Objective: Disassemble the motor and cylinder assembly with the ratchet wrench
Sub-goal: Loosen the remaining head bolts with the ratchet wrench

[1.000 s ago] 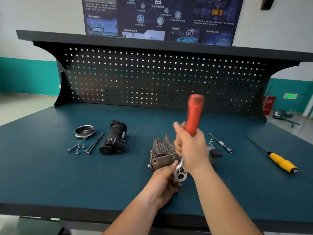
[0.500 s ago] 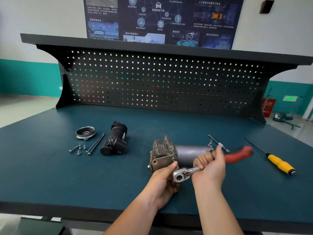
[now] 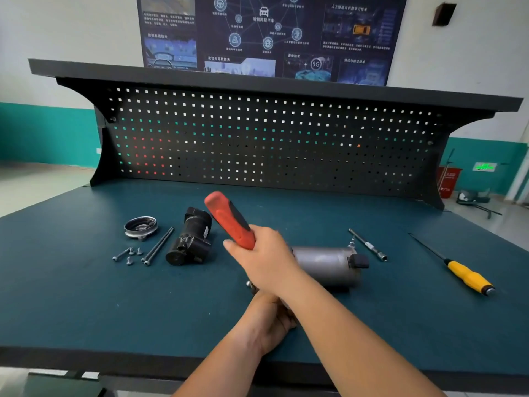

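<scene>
The motor and cylinder assembly (image 3: 326,266) lies on its side mid-bench, a grey metal cylinder with a black plug at its right end. Its left end is hidden behind my hands. My right hand (image 3: 266,260) grips the ratchet wrench (image 3: 229,219) by its red and black handle, which points up and to the left. The wrench head is hidden under my right hand. My left hand (image 3: 270,319) sits just below, fingers curled at the assembly's left end; what it holds is covered by my right forearm.
On the green bench top (image 3: 71,296), a black motor part (image 3: 190,239), a round metal cover (image 3: 140,227), two long bolts (image 3: 159,245) and several small screws (image 3: 128,255) lie at the left. An extension bar (image 3: 367,245) and a yellow-handled screwdriver (image 3: 463,275) lie at the right. A pegboard (image 3: 257,144) backs the bench.
The wrench handle swung from upright, down to the right, and now back up to the left, my right hand moving with it. My left hand stayed at the assembly's left end.
</scene>
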### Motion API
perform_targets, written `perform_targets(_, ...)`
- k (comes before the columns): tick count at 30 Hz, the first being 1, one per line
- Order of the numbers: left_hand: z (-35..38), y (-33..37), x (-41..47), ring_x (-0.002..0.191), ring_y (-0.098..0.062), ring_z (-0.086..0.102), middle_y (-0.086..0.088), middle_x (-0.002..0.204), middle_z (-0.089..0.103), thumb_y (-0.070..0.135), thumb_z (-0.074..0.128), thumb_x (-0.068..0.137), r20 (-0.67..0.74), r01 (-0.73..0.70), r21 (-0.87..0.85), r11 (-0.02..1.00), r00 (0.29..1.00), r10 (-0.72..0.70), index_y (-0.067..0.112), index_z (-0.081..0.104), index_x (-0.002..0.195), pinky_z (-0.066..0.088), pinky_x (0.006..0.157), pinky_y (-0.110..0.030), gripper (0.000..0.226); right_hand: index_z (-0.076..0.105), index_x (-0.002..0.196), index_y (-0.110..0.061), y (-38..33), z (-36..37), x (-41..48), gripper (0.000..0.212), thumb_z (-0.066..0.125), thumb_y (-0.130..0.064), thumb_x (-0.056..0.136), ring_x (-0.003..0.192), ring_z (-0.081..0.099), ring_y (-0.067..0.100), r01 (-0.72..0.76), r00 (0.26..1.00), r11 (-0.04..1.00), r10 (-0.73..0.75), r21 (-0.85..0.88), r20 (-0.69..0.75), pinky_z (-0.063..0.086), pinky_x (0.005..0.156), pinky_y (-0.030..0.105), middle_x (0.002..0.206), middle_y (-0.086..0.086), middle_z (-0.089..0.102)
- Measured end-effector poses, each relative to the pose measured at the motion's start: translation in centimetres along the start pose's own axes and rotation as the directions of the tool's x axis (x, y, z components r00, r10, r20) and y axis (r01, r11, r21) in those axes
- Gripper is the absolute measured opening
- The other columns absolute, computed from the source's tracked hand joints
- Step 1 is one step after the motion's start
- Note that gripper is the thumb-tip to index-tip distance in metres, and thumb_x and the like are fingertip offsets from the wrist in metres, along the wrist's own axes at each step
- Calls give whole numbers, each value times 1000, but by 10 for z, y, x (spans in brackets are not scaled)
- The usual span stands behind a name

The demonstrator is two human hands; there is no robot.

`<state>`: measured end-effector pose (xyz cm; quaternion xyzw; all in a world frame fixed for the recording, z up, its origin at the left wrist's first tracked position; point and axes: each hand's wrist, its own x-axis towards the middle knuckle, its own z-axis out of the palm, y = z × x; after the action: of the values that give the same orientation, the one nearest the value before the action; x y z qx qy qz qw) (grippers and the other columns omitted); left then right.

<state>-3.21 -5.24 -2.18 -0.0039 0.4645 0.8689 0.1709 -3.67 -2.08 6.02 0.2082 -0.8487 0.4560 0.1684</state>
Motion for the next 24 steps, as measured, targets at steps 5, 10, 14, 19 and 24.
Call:
perform_targets(5, 0, -2, 2, 65, -16, 52, -6, 73, 61, 15, 56, 90, 14, 15, -22, 1000, 1000, -15, 12, 70, 75, 42, 56, -27, 21, 42, 62, -21, 10, -22, -4, 35, 65, -16, 88, 36, 31, 5, -77, 960, 861, 201, 502, -197, 28, 40, 20, 40, -11, 36)
perform_targets(10, 0, -2, 4, 49, -8, 54, -1, 64, 63, 34, 69, 69, 16, 19, -49, 999, 1000, -19, 15, 73, 62, 42, 43, -19, 20, 33, 66, -21, 31, -45, -20, 36, 49, -10, 96, 29, 22, 2, 170, 804, 427, 461, 888, -375, 18, 30, 14, 38, -12, 27)
perform_targets(14, 1, -3, 3, 49, -7, 55, 0, 60, 64, 33, 67, 67, 33, 13, -14, 1000, 999, -12, 16, 69, 53, 41, 46, -17, 22, 27, 57, -23, 58, -48, -41, 45, 44, -27, 99, 31, 16, 4, 310, 638, 119, 710, 943, -299, 17, 30, 17, 40, -11, 19)
perform_targets(19, 0, -4, 1, 51, -6, 57, 2, 62, 66, 36, 63, 71, 66, -2, 29, 1000, 998, 0, 16, 71, 55, 40, 50, -17, 27, 26, 60, -23, 71, -41, -52, 43, 43, -32, 98, 30, 18, 7, 402, 558, -67, 809, 913, -186, 18, 29, 16, 41, -8, 19)
perform_targets(24, 1, -3, 3, 50, -8, 56, -1, 64, 65, 34, 67, 67, 32, 24, -21, 999, 999, -23, 16, 71, 57, 41, 45, -18, 20, 26, 61, -22, 51, -47, -38, 42, 44, -23, 99, 33, 16, 4, 322, 633, 239, 666, 916, -396, 16, 31, 17, 41, -12, 19)
